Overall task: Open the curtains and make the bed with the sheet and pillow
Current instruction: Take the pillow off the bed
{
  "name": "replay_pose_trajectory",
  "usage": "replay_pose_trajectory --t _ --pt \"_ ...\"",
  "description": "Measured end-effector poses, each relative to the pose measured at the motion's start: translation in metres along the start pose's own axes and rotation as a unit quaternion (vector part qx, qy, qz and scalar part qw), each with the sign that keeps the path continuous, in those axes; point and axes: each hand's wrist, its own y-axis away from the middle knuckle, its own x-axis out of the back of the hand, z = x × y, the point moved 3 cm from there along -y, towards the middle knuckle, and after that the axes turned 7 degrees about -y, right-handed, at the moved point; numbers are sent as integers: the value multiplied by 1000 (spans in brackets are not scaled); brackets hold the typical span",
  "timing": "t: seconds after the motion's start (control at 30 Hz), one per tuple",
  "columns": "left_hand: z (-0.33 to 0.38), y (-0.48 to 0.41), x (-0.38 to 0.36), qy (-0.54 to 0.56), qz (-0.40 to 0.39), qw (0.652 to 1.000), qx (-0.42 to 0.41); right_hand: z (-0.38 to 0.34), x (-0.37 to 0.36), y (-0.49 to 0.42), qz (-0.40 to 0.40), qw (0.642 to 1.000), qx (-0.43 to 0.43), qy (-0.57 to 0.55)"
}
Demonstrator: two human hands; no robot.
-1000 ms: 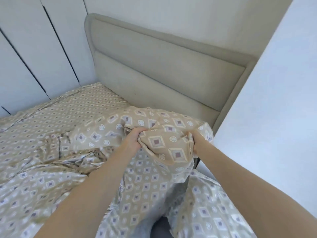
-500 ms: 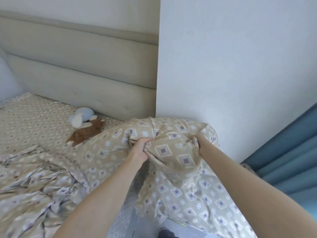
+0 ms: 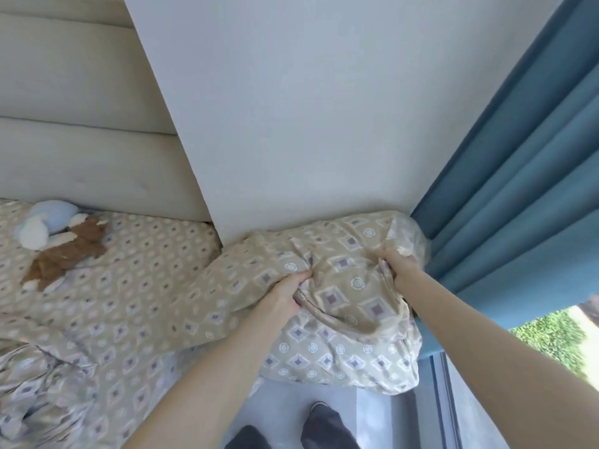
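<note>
Pillow (image 3: 351, 307) | long axis left-right along wall (image 3: 308, 124) | left hand (image 3: 285, 294), right hand (image 3: 400, 270) both grip it

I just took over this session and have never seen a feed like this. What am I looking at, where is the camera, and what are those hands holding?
There is no machine here. A person wears one wide-angle camera on the head, looking forward and down, so the arms are their own. The left hand and right hand both grip a puffy beige diamond-patterned bundle, probably the pillow, in front of the white wall. On the bed's matching patterned sheet lies a brown and pale blue plush toy, near the beige padded headboard. The blue curtain hangs at the right.
</note>
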Motion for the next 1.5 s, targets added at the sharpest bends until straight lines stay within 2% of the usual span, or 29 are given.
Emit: replay_pose_trajectory --t 0.07,0.1,0.13,0.17,0.23,0.27,0.33,0.4,0.43,0.47,0.53,0.57,0.67,0.77,0.97,1.1,1.27,1.33,1.4,1.5 --pt "-12 -14 -3 -73 29 997 24 3 12 -17 13 999 6 36" --pt "-20 -22 -2 -157 48 986 30 6 19 -27 32 995 19 93" --pt "-26 -28 -1 -273 59 960 28 7 26 -32 48 983 48 168" --pt "-30 -31 -1 -394 68 916 20 8 31 -35 52 963 75 255" --pt "-39 -45 -6 -562 86 822 -15 14 37 -49 12 917 95 387" --pt "-41 -52 -8 -629 99 770 -34 20 35 -50 -33 915 78 394" --pt "-41 -63 -14 -704 142 691 -82 32 30 -55 -120 917 34 379" --pt "-37 -70 -14 -726 192 646 -137 47 21 -56 -174 898 6 403" --pt "-35 -77 -9 -716 210 649 -146 54 17 -58 -198 879 7 434" --pt "-33 -82 -4 -697 200 673 -145 62 12 -61 -213 860 9 464" --pt "-35 -93 7 -664 149 727 -89 75 6 -70 -234 836 4 497" --pt "-37 -94 13 -662 126 736 -67 83 4 -74 -245 830 -1 502" --pt "-43 -102 21 -677 124 722 -75 96 2 -84 -261 836 -11 483" --pt "-43 -111 15 -705 144 689 -91 94 -6 -94 -272 841 3 467" --pt "-49 -153 13 -672 148 717 -110 101 -23 -139 -271 835 27 479" --pt "-60 -181 19 -666 150 721 -120 104 -27 -165 -250 812 61 525" --pt "-62 -178 19 -651 164 731 -122 102 -30 -167 -241 775 56 581" --pt "-56 -167 18 -622 166 755 -124 98 -34 -164 -243 771 54 586" --pt "-46 -157 21 -571 182 789 -138 87 -38 -153 -235 787 59 568" --pt "-29 -133 24 -517 209 817 -146 70 -44 -124 -229 799 74 551"
